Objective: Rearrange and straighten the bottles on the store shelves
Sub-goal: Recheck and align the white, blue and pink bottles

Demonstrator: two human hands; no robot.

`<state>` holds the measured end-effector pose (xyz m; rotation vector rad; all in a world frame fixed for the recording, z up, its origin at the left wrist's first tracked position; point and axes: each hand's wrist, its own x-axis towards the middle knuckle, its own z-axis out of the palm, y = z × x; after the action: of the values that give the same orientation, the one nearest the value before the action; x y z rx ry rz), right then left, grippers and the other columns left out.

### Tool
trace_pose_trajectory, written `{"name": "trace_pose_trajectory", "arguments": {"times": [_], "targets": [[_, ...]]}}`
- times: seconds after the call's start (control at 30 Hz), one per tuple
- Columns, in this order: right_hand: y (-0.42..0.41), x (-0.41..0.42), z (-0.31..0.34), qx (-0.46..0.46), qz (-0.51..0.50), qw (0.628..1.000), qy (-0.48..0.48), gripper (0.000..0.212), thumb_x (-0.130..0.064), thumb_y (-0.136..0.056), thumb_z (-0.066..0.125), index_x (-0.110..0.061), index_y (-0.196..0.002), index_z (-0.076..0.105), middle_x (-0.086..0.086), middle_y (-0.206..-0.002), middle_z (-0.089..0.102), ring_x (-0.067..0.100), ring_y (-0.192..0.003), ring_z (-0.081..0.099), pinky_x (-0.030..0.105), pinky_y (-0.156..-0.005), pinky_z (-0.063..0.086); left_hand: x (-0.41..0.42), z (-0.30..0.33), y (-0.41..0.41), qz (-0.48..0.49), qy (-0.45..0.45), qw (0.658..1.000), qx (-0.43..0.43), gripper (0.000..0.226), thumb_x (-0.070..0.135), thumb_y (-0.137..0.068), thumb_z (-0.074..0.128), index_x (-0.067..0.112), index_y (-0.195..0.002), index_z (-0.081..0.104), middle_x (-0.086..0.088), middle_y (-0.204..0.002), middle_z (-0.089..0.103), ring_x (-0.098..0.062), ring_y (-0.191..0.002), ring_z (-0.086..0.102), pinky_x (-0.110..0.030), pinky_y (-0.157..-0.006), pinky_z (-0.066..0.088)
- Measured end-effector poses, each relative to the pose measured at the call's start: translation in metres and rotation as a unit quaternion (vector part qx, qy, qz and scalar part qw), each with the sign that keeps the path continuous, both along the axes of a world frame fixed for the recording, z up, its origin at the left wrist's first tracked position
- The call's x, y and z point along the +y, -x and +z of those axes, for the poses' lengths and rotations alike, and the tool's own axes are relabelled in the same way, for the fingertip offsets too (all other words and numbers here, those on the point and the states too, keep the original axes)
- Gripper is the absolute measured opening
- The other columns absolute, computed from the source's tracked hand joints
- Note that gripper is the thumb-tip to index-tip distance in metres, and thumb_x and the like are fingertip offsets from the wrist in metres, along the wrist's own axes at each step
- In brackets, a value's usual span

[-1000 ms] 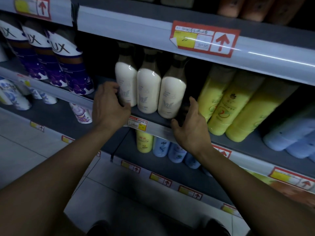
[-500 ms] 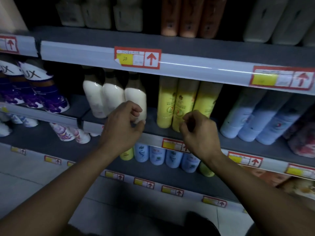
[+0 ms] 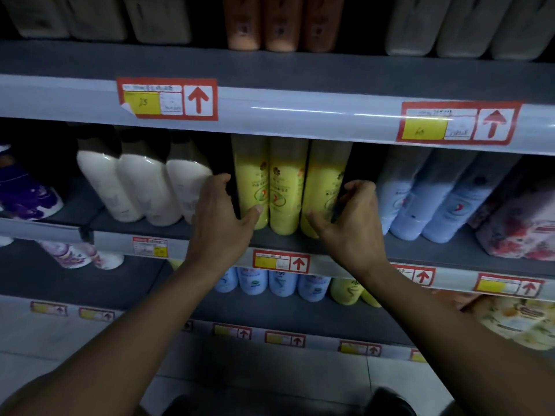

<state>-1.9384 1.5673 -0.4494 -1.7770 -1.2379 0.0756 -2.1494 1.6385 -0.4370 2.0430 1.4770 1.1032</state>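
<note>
Three yellow bottles stand side by side on the middle shelf (image 3: 450, 250). My left hand (image 3: 223, 219) wraps the left yellow bottle (image 3: 250, 181), thumb across its front and fingers round its left side. My right hand (image 3: 350, 219) grips the right yellow bottle (image 3: 326, 178), fingers curled behind its right side and thumb at its base. The middle yellow bottle (image 3: 286, 187) stands between them, untouched. Three white bottles (image 3: 141, 187) lean to the left of my left hand.
Pale blue bottles (image 3: 432, 199) lean at the right of the yellow ones, with a floral pack (image 3: 516, 226) beyond. Purple bottles (image 3: 27, 196) sit far left. Orange bottles (image 3: 282, 22) stand on the top shelf. Blue and yellow bottles (image 3: 282, 283) fill the lower shelf.
Both hands moved right from the white bottles to the yellow group; they now grip the outer yellow bottles. The view has shifted right too.
</note>
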Motion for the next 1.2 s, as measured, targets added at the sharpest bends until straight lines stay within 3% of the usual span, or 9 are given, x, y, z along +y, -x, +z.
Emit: {"name": "trace_pose_trajectory", "arguments": {"times": [0.17,0.37,0.47,0.67,0.8,1.0,1.2], "targets": [[0.003,0.007,-0.003,0.01,0.01,1.0,0.006,0.072,-0.039,-0.075,0.09,-0.014,-0.123,0.044,0.002,-0.118,0.049,0.018,-0.103,0.055,0.036,-0.087,0.05,0.018,-0.006,-0.006,-0.013,0.008,1.0,-0.013,0.082,0.063,-0.074,0.073,0.022,-0.139,0.043,-0.001,-0.135,0.059,-0.024,-0.123,0.062,-0.051,-0.099,0.055],[0.005,0.012,-0.002,0.028,0.014,0.999,0.043,0.048,-0.026,-0.078,0.075,-0.017,-0.115,0.045,0.005,-0.111,0.056,0.028,-0.1,0.059,0.05,-0.086,0.054,0.025,-0.004,-0.014,-0.009,0.004,0.999,-0.046,0.062,0.062,-0.071,0.079,0.028,-0.111,0.045,0.001,-0.112,0.067,-0.02,-0.104,0.068,-0.05,-0.083,0.06],[0.006,0.013,-0.003,0.027,0.012,0.999,0.041,0.046,-0.023,-0.079,0.074,-0.017,-0.113,0.045,0.004,-0.108,0.055,0.026,-0.097,0.058,0.049,-0.084,0.053,0.023,0.002,-0.016,0.001,0.005,0.999,-0.05,0.06,0.045,-0.075,0.09,0.021,-0.113,0.05,0.001,-0.11,0.069,-0.019,-0.101,0.069,-0.049,-0.083,0.061],[0.007,0.015,-0.003,0.023,0.004,0.999,0.026,0.052,-0.025,-0.077,0.08,-0.016,-0.114,0.044,0.006,-0.114,0.051,0.022,-0.101,0.054,0.047,-0.088,0.052,0.029,0.003,-0.013,-0.014,0.035,0.998,-0.042,0.054,0.03,-0.084,0.087,0.024,-0.116,0.043,0.011,-0.109,0.064,-0.016,-0.107,0.067,-0.049,-0.093,0.059],[0.007,0.017,-0.005,0.011,-0.006,1.0,0.021,0.06,-0.036,-0.076,0.085,-0.014,-0.116,0.047,0.006,-0.115,0.052,0.021,-0.108,0.052,0.043,-0.092,0.05,0.032,0.0,-0.009,-0.033,0.039,0.998,-0.03,0.043,0.025,-0.092,0.079,0.019,-0.114,0.042,0.005,-0.112,0.065,-0.019,-0.107,0.066,-0.05,-0.092,0.058],[0.006,0.019,-0.006,0.004,-0.014,1.0,0.018,0.068,-0.042,-0.075,0.089,-0.014,-0.118,0.046,0.002,-0.116,0.049,0.018,-0.108,0.052,0.034,-0.09,0.047,0.039,-0.005,-0.006,-0.069,0.033,0.997,-0.007,0.033,0.018,-0.099,0.07,0.011,-0.116,0.043,-0.002,-0.111,0.065,-0.017,-0.1,0.063,-0.039,-0.084,0.054],[0.006,0.023,-0.01,0.004,-0.017,1.0,0.008,0.071,-0.046,-0.072,0.091,-0.019,-0.116,0.041,0.001,-0.117,0.047,0.022,-0.11,0.055,0.039,-0.092,0.051,0.042,-0.008,-0.005,-0.082,0.044,0.995,-0.024,0.034,0.018,-0.098,0.071,0.014,-0.118,0.044,-0.002,-0.117,0.066,-0.02,-0.11,0.066,-0.051,-0.095,0.058]]}}
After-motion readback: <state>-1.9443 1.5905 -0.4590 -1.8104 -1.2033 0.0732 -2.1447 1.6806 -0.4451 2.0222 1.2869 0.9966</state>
